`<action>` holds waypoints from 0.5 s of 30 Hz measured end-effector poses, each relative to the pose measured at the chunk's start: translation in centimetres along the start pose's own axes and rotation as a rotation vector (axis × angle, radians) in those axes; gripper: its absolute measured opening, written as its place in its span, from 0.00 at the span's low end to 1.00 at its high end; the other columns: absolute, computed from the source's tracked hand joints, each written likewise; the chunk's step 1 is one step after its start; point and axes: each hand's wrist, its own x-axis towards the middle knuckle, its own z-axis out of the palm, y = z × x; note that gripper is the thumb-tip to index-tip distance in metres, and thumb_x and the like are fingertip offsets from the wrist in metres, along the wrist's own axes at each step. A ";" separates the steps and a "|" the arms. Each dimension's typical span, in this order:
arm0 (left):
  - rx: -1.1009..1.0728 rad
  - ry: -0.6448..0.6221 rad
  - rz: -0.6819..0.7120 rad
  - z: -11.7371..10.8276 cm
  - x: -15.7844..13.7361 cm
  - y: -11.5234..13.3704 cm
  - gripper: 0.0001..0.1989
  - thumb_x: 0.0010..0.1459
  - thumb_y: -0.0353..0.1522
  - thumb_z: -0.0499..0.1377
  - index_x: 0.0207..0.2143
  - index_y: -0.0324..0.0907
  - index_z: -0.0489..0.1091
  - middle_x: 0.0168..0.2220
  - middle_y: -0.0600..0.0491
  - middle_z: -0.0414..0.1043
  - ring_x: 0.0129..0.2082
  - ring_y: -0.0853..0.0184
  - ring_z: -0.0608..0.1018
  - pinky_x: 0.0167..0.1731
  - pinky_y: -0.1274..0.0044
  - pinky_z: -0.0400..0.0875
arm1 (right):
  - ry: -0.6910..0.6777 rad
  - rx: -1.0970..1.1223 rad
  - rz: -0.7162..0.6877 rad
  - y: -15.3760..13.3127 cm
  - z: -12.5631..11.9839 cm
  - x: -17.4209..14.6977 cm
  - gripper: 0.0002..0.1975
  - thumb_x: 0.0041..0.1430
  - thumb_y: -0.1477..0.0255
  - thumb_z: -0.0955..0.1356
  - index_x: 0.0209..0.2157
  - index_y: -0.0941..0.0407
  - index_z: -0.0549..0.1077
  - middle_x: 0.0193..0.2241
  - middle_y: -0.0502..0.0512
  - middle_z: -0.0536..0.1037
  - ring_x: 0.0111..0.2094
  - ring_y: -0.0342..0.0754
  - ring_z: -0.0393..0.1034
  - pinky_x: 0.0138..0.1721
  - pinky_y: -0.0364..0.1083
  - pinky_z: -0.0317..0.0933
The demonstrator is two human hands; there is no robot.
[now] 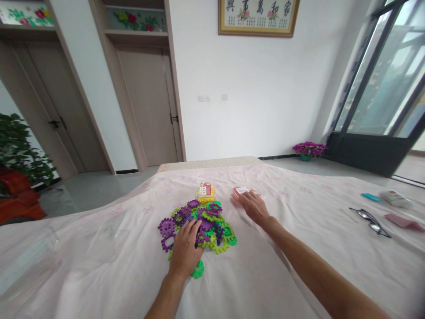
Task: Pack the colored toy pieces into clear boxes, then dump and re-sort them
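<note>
Resting with left hand (185,249), fingers loosely bent, on a heap of purple and green interlocking plastic pieces (207,225); cannot tell if gripping any. Touching with right hand (253,207), half curled, a clear plastic box with red contents (240,191); cannot tell if gripping. Beyond the left hand, a clear plastic box with yellow contents (206,191).

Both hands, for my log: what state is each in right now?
Left hand: on the pile of plastic pieces; grip can't be told.
Right hand: on the red package; grip can't be told.
</note>
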 end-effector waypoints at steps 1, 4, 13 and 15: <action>0.004 0.001 0.004 -0.1 0.0 0.1 0.39 0.46 0.24 0.56 0.64 0.45 0.64 0.64 0.48 0.65 0.65 0.54 0.62 0.65 0.60 0.55 | 0.033 0.050 0.009 -0.7 -0.3 -0.4 0.14 0.71 0.70 0.60 0.40 0.55 0.76 0.37 0.59 0.76 0.40 0.52 0.66 0.44 0.48 0.60; 0.002 0.010 0.039 -0.5 0.0 0.4 0.39 0.45 0.25 0.57 0.64 0.44 0.64 0.63 0.47 0.65 0.67 0.52 0.60 0.66 0.56 0.51 | 0.165 0.233 0.062 -2.7 -1.7 -0.6 0.13 0.70 0.70 0.61 0.46 0.54 0.75 0.38 0.59 0.76 0.42 0.52 0.68 0.44 0.49 0.63; -0.369 0.144 0.028 -2.3 -0.7 0.0 0.23 0.59 0.30 0.54 0.57 0.47 0.71 0.61 0.51 0.69 0.68 0.54 0.58 0.68 0.51 0.39 | 0.562 0.783 0.252 -11.3 -7.3 3.4 0.10 0.67 0.71 0.64 0.45 0.52 0.76 0.37 0.55 0.74 0.41 0.50 0.70 0.43 0.51 0.68; -0.630 0.198 -0.080 -2.2 -0.7 0.0 0.21 0.65 0.37 0.51 0.58 0.46 0.69 0.62 0.49 0.68 0.67 0.57 0.62 0.68 0.56 0.46 | 0.571 0.870 0.217 -14.2 -7.5 3.5 0.10 0.67 0.71 0.65 0.45 0.51 0.76 0.38 0.55 0.73 0.42 0.50 0.70 0.45 0.51 0.68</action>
